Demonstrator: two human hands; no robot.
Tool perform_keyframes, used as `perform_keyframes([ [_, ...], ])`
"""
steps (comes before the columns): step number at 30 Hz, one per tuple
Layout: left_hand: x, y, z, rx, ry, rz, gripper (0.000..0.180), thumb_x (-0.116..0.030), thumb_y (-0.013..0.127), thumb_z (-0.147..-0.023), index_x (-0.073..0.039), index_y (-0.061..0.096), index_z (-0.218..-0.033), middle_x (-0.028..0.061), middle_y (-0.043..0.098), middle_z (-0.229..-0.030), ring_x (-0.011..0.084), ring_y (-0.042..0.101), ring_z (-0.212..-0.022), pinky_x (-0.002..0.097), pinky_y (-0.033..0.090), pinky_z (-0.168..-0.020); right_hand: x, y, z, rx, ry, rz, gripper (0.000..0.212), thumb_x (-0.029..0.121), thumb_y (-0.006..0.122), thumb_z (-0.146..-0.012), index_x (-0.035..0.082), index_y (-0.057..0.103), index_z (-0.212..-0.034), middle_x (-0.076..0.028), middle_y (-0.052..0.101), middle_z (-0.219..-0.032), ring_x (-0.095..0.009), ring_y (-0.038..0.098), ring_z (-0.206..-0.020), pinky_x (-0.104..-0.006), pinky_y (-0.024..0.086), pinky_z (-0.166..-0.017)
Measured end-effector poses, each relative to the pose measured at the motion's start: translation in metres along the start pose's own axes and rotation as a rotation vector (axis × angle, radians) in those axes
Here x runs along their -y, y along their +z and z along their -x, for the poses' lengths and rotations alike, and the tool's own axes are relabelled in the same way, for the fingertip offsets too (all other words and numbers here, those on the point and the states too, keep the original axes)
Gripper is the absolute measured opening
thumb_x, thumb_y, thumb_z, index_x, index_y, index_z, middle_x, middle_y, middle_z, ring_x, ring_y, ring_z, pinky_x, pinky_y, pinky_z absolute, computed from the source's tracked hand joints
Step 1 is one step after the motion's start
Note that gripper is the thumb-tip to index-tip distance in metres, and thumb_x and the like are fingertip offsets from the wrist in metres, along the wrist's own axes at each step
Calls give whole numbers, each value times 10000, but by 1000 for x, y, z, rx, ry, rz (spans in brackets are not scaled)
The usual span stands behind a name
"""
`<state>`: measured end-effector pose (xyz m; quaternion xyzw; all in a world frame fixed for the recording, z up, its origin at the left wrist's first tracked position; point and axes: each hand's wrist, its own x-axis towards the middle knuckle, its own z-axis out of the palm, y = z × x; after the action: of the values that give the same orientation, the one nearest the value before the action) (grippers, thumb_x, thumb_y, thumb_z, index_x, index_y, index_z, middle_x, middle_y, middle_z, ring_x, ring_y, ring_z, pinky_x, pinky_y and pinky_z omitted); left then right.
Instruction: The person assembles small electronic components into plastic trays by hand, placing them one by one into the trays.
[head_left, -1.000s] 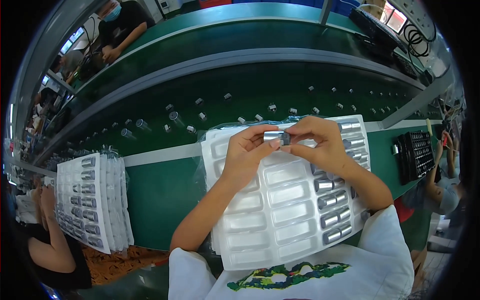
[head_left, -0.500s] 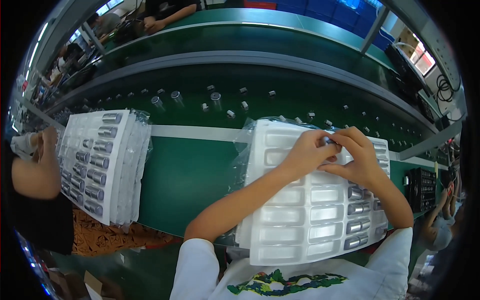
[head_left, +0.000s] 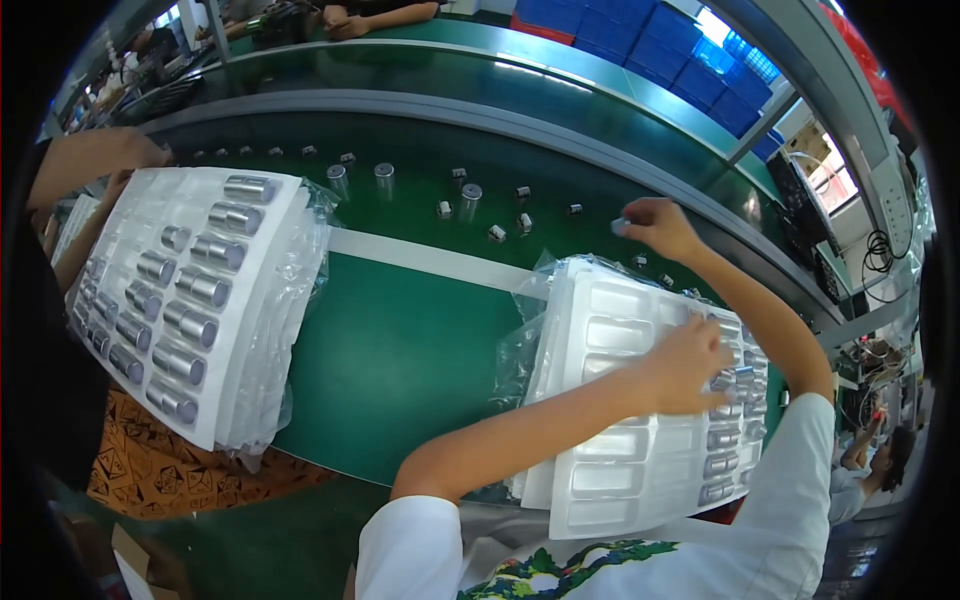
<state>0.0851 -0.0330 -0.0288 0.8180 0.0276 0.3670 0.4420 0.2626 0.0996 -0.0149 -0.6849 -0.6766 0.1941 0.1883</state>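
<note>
Out over the green bench, my right hand (head_left: 662,230) pinches a small grey part (head_left: 620,227), shaped like a short cylinder as far as I can see. My left hand (head_left: 690,365) is over a white moulded plastic tray (head_left: 610,480), fingers bent and apart, with its fingertips beside silver metal cylinders (head_left: 740,376). More cylinders lie on their sides in the tray's right-hand pockets; the left-hand pockets that show hold nothing. My left forearm hides some of the middle pockets. Clear plastic film (head_left: 520,350) sticks out along the stack's left side.
To the left, a person's arm (head_left: 100,165) is at another tray stack (head_left: 225,330) bearing silver cylinders. Upright cylinders (head_left: 470,200) and small metal parts (head_left: 497,233) stand along the bench behind a pale strip (head_left: 430,255). Blue crates (head_left: 640,40) are stacked at the back.
My hands were together above the tray and are now apart. My right hand has gone out over the bench with the small part; my left has come down to the tray's cylinders. The view has shifted.
</note>
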Motion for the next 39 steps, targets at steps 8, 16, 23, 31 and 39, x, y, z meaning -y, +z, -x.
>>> perform_keyframes([
  [8, -10, -8, 17, 528, 183, -252, 568, -502, 703, -833, -247, 641, -1337, 188, 418, -1506, 385, 337, -1421, 555, 303, -1125, 51, 37, -50, 167, -249, 522, 413, 326, 728, -796, -6, 696, -1041, -212, 710, -958, -401, 681, -930, -460, 547, -829],
  [16, -5, 8, 5, 404, 258, -329, 576, -458, 678, -862, -31, 624, -1245, 235, 533, -1346, 417, 488, -1279, 496, 403, -1043, 78, 118, -101, 362, -600, 351, 316, 241, 702, -849, 43, 673, -1094, -192, 692, -990, -363, 646, -1028, -480, 501, -915],
  [23, -22, 1, -17, 445, 198, -363, 667, -372, 650, -914, 7, 464, -1431, 243, 591, -1268, 415, 542, -1183, 513, 415, -1024, 81, -17, -19, 262, -183, -694, 389, 241, 828, -803, -24, 681, -1046, -69, 699, -873, -150, 684, -843, -288, 557, -719],
  [31, -26, 38, -42, 434, -72, -623, 355, -295, 707, -886, -34, 726, -1127, 199, 645, -1075, 370, 546, -1027, 452, 455, -926, 21, -84, 158, -173, 46, -1709, 175, 89, 717, -929, -18, 633, -1039, -87, 635, -1039, -174, 661, -995, -234, 570, -854],
  [39, -25, 15, -27, 283, -157, -393, 346, -133, 749, -853, -9, 661, -1164, 163, 651, -1176, 296, 619, -1056, 377, 514, -898, 5, -46, 200, -407, 345, -1848, 157, 130, 664, -979, -20, 640, -1022, -123, 643, -998, -160, 640, -925, -217, 543, -789],
])
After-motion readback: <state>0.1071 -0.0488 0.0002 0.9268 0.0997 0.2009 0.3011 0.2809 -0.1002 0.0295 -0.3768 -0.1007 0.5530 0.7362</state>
